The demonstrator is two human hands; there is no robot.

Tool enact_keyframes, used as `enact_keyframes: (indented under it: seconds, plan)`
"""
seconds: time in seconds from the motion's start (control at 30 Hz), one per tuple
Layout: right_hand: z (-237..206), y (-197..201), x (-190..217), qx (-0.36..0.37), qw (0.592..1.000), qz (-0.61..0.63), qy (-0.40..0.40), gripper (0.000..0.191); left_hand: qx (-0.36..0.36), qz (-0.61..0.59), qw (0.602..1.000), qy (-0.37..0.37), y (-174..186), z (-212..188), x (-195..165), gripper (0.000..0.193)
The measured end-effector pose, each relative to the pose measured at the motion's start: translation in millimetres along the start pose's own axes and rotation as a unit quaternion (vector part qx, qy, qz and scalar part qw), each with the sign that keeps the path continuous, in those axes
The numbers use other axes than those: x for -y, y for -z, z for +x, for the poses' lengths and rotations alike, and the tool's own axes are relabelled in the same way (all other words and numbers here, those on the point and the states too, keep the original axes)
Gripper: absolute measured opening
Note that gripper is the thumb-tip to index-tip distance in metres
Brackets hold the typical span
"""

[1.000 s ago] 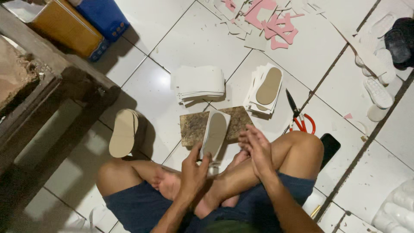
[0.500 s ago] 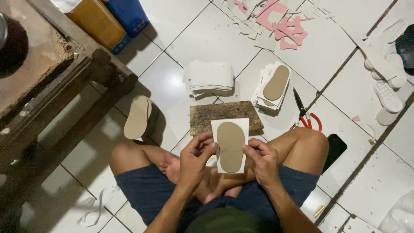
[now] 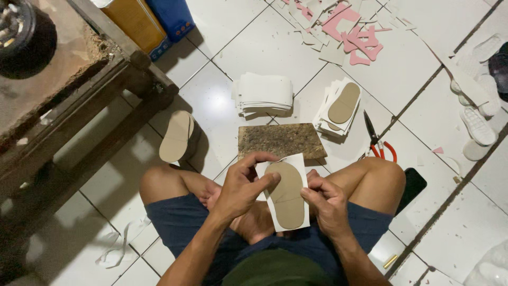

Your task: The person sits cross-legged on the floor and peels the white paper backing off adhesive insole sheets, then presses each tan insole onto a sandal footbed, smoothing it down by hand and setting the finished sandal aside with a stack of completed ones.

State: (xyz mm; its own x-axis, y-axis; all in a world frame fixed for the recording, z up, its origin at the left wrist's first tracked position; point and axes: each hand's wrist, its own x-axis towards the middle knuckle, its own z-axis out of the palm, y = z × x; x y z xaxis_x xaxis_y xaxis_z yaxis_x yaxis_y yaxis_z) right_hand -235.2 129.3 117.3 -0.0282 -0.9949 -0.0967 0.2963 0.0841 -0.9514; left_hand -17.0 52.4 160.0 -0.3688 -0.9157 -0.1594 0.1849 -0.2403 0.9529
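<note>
Holding the white sheet [image 3: 296,212] with its tan insole [image 3: 287,193] higher now, our left hand [image 3: 241,188] and right hand [image 3: 328,204] both pinch its edges, lifted off the board [image 3: 280,140].

insole card [image 3: 287,195] lifted off board, now upright btwn hands

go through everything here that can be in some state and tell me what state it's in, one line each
White sheet with tan insole shape: held upright by both hands.
Left hand: gripping the sheet's top edge.
Right hand: pinching the sheet's right edge.
Scissors: closed, on the floor.
Stack of white sheets: piled, untouched.
</note>
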Motion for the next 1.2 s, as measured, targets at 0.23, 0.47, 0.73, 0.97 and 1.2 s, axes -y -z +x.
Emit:
enact_keyframes:
  seconds: [0.23,0.47,0.73,0.97,1.2]
  plan:
    - [-9,12,-16,-0.029,0.997,0.001,-0.069,0.004,-0.028,0.076,0.997,0.006,1,-4,8,0.027]
    - [-5,13,-22,-0.02,0.988,0.103,-0.112,0.02,-0.108,-0.057,0.992,0.032,7,7,14,0.034]
    - [-8,-5,-6,-0.007,0.967,0.189,-0.169,0.033,-0.175,-0.091,0.98,0.011,22,10,18,0.036]
    - [-4,-12,-7,-0.038,0.986,-0.045,-0.153,0.028,-0.112,-0.196,0.971,0.084,3,-2,24,0.051]
    - [-11,-3,-11,-0.067,0.99,-0.052,-0.11,0.026,-0.103,-0.252,0.961,0.043,-5,-7,35,0.033]
